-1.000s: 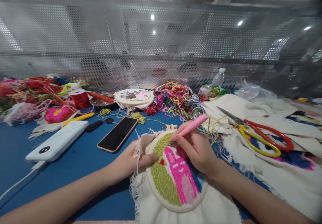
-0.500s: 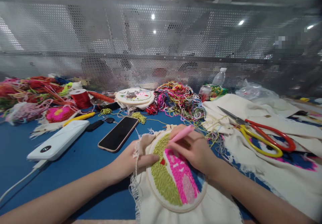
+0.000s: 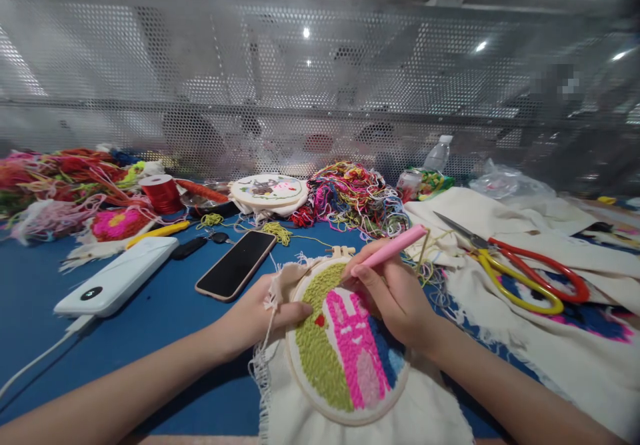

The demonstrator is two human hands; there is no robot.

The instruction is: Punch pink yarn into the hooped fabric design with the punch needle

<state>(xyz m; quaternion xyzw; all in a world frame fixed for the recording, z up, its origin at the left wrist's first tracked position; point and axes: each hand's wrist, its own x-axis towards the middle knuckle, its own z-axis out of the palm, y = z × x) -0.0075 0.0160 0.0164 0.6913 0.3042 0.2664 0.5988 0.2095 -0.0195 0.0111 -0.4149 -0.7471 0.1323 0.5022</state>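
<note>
My left hand [image 3: 267, 311] grips the left edge of a round embroidery hoop [image 3: 345, 421], its thumb lying on the green loops. White cloth [image 3: 300, 405] with a frayed edge spreads out around the hoop. Worked in yarn on it are a pink rabbit [image 3: 357, 345], a green area, a blue area and a small red patch. Between the thumb and fingers of my right hand [image 3: 395, 298] is a pink punch needle [image 3: 393, 243], tilted up to the right. Yellow-green yarn hangs from its top end. Its tip is hidden by my fingers near the upper green area.
Left of the hoop lie a phone [image 3: 237, 265] and a white power bank [image 3: 120, 278] with a cable. Scissors [image 3: 515, 265] rest on cloth at the right. Behind are a yarn heap [image 3: 355, 198], a second hoop [image 3: 270, 191], a red thread spool [image 3: 161, 195] and a bottle [image 3: 439, 155].
My right hand has shifted slightly, and the punch needle now leans further to the right. More of the rabbit shows. The hoop has moved a little to the left.
</note>
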